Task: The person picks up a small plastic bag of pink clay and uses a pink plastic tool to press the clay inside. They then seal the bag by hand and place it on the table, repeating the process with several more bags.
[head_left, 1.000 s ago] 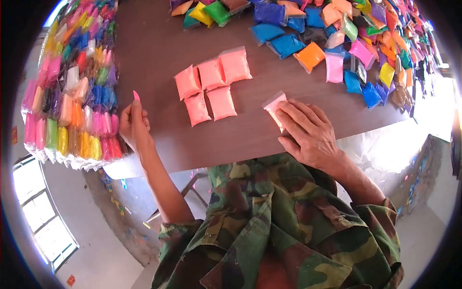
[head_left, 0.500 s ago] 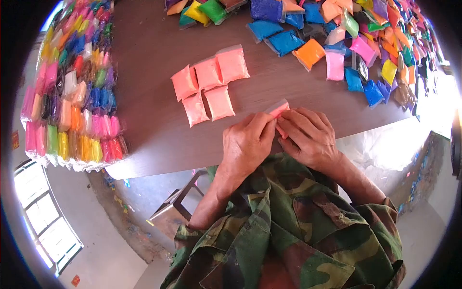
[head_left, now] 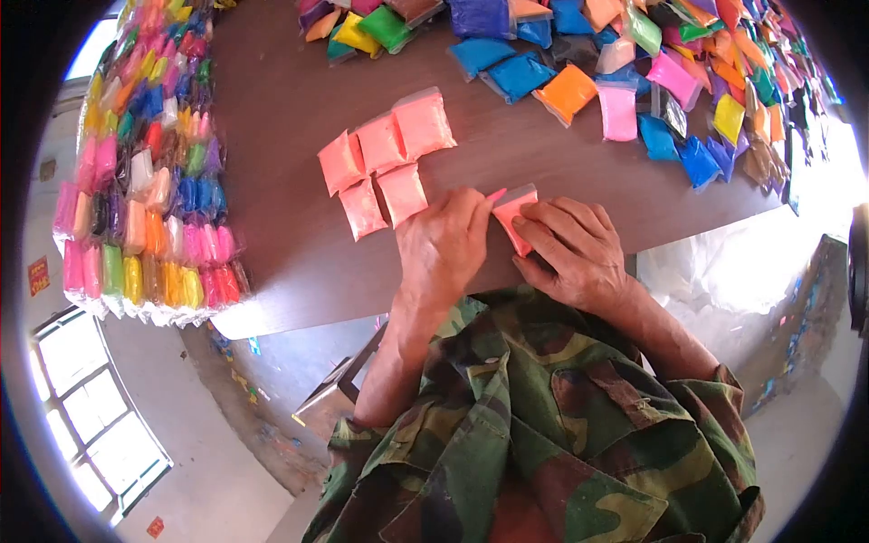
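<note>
My right hand [head_left: 575, 249] grips a coral-pink packet [head_left: 512, 217] with a clear top strip near the table's front edge. Its fingers lie over the packet's right side and hide part of it. My left hand [head_left: 444, 240] is closed just left of that packet, fingers pinched together. A small bright pink piece [head_left: 495, 194] pokes out at its fingertips; what it is I cannot make out. Beyond my left hand several coral-pink packets [head_left: 380, 143] lie flat in two rows, touching or nearly so. My left hand covers a corner of the nearest packet [head_left: 402, 192].
Stacked multicoloured packets [head_left: 149, 195] line the table's left side. A loose heap of coloured packets [head_left: 688, 81] spreads over the far right, with an orange packet [head_left: 567, 94] at its near edge. A stool-like frame [head_left: 335, 394] stands below the brown table [head_left: 272, 271].
My left hand has moved left, away from my right hand, with a pink bit at its fingertips. More of the packet in my right hand shows. The view has shifted slightly.
</note>
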The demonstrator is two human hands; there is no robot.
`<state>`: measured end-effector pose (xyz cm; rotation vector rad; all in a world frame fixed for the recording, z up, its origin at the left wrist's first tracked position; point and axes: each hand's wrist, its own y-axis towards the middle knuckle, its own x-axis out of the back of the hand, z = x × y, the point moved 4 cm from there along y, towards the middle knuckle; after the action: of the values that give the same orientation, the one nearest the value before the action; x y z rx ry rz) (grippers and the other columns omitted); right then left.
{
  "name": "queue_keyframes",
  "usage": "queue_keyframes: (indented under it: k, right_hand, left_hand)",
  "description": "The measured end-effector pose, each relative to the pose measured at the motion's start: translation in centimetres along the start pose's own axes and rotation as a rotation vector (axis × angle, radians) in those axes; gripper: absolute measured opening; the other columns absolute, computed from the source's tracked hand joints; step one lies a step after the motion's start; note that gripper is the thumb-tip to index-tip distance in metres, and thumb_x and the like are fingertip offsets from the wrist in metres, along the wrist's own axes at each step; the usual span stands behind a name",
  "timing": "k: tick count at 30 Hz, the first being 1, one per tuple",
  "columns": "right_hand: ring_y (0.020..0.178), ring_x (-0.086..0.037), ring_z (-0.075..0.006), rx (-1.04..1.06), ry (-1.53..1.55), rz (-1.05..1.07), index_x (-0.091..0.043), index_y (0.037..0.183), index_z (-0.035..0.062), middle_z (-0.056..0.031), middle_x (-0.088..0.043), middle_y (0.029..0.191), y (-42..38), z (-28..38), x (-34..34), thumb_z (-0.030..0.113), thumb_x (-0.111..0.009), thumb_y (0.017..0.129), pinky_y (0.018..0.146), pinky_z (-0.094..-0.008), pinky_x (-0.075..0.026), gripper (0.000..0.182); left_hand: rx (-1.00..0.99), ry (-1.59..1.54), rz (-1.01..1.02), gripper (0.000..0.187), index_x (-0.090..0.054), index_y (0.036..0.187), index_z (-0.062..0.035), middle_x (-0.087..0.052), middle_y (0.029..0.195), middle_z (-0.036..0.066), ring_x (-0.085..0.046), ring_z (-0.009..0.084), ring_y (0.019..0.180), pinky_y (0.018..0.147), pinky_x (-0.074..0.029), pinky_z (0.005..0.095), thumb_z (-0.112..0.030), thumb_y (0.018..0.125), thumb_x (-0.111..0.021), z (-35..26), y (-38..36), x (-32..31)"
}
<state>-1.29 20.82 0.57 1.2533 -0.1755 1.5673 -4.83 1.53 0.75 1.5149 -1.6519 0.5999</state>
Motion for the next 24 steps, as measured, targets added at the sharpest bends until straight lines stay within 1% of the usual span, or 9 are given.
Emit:
queue_keyframes:
  k: [3, 6, 9, 12, 15, 18, 21, 24]
  right_hand:
    - [0.114, -0.069, -0.0243, 0.015, -0.003, -0.016, -0.076, 0.123, 0.0107, -0.0026, -0.071, 0.125, 0.0, 0.1, 0.2, 0.018, -0.090, 0.073, 0.089, -0.0392, -0.054, 0.052]
    - [0.114, -0.070, -0.0249, 0.017, 0.004, -0.033, -0.076, 0.125, 0.0101, -0.0033, -0.072, 0.128, -0.2, 0.1, 0.2, 0.018, -0.090, 0.073, 0.091, -0.0391, -0.054, 0.054]
    - [0.115, -0.070, -0.0256, 0.008, 0.017, -0.034, -0.076, 0.126, 0.0100, -0.0042, -0.072, 0.131, -0.6, -0.1, 0.0, 0.018, -0.091, 0.073, 0.093, -0.0393, -0.055, 0.056]
    - [0.116, -0.070, -0.0261, 0.006, 0.016, -0.032, -0.076, 0.126, 0.0099, -0.0048, -0.072, 0.132, -0.6, -0.1, -0.2, 0.019, -0.091, 0.072, 0.094, -0.0398, -0.055, 0.057]
    - [0.116, -0.070, -0.0263, 0.011, 0.013, -0.034, -0.076, 0.126, 0.0100, -0.0050, -0.072, 0.131, -0.5, -0.2, -0.4, 0.020, -0.091, 0.072, 0.095, -0.0404, -0.055, 0.057]
    - [0.116, -0.070, -0.0262, 0.013, 0.007, -0.031, -0.076, 0.125, 0.0103, -0.0048, -0.071, 0.130, -0.5, -0.1, -0.4, 0.021, -0.092, 0.071, 0.095, -0.0411, -0.055, 0.058]
    - [0.116, -0.070, -0.0262, 0.003, 0.005, -0.015, -0.076, 0.125, 0.0106, -0.0044, -0.071, 0.129, -0.6, -0.1, -0.2, 0.022, -0.092, 0.070, 0.095, -0.0416, -0.055, 0.058]
    - [0.116, -0.070, -0.0261, -0.013, 0.012, -0.002, -0.076, 0.125, 0.0111, -0.0041, -0.070, 0.127, -0.4, -0.1, 0.0, 0.024, -0.093, 0.070, 0.096, -0.0415, -0.054, 0.059]
  left_hand:
    - [-0.011, 0.027, 0.028, 0.012, -0.071, 0.092, -0.0060, -0.075, 0.085, 0.015, -0.075, 0.0351, 0.076, 0.066, -0.057, 0.0441, -0.013, 0.098, -0.079, -0.4, 0.7, 0.6]
    - [-0.078, -0.067, 0.050, 0.013, -0.072, 0.091, -0.0047, -0.074, 0.084, 0.014, -0.074, 0.0347, 0.077, 0.067, -0.057, 0.0440, -0.013, 0.098, -0.078, -1.5, 0.9, 0.5]
    - [-0.115, -0.135, 0.126, 0.013, -0.072, 0.090, -0.0039, -0.074, 0.084, 0.014, -0.074, 0.0354, 0.077, 0.067, -0.056, 0.0448, -0.014, 0.098, -0.078, -2.6, 1.7, 0.2]
    - [-0.188, -0.050, 0.218, 0.015, -0.071, 0.090, -0.0037, -0.073, 0.083, 0.014, -0.073, 0.0368, 0.077, 0.066, -0.055, 0.0461, -0.015, 0.098, -0.076, -2.0, 2.9, -0.2]
    - [-0.191, -0.021, 0.233, 0.017, -0.070, 0.090, -0.0039, -0.073, 0.083, 0.014, -0.072, 0.0383, 0.077, 0.066, -0.055, 0.0470, -0.017, 0.098, -0.076, -1.8, 3.9, -0.8]
    - [-0.163, 0.040, 0.174, 0.018, -0.068, 0.090, -0.0036, -0.073, 0.083, 0.014, -0.072, 0.0385, 0.078, 0.067, -0.055, 0.0475, -0.018, 0.098, -0.076, -2.2, 4.9, -1.7]
    - [-0.190, -0.045, 0.064, 0.016, -0.071, 0.091, -0.0037, -0.074, 0.083, 0.013, -0.072, 0.0370, 0.076, 0.067, -0.055, 0.0468, -0.017, 0.097, -0.077, -1.6, 5.6, -2.4]
    - [-0.096, -0.126, 0.108, 0.014, -0.073, 0.092, -0.0029, -0.075, 0.083, 0.014, -0.073, 0.0352, 0.074, 0.067, -0.056, 0.0451, -0.015, 0.097, -0.078, -1.1, 4.5, -1.2]
